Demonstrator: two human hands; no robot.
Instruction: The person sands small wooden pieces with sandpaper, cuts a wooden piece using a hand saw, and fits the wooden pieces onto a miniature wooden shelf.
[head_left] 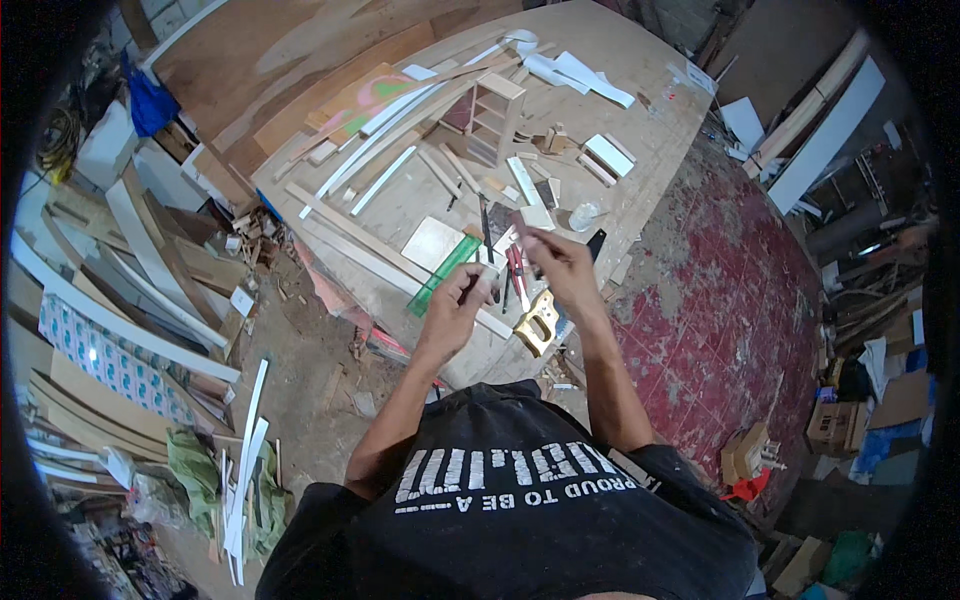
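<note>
Over the near part of the worktable (650, 140), my left hand (460, 305) is curled with its fingertips pinched together. A small pale bit shows at those fingertips, too small to name. A slim dark rod-like tool (486, 222) runs away from them; whether it is held or lies behind cannot be told. My right hand (562, 265) pinches a small flat reddish-brown piece (520, 226) between thumb and fingers, slightly apart from the left hand. Below the hands lie a red-handled tool (516, 268) and a handsaw with a tan handle (540, 325). A green strip (443, 277) is beside my left hand.
Farther back stand a small wooden shelf unit (496, 112) and a clear plastic cup (586, 215). A pale square panel (430, 243) and long wood strips (360, 245) lie on the left. Curved boards (150, 240) lean at far left; a cardboard box (745, 452) sits on the right floor.
</note>
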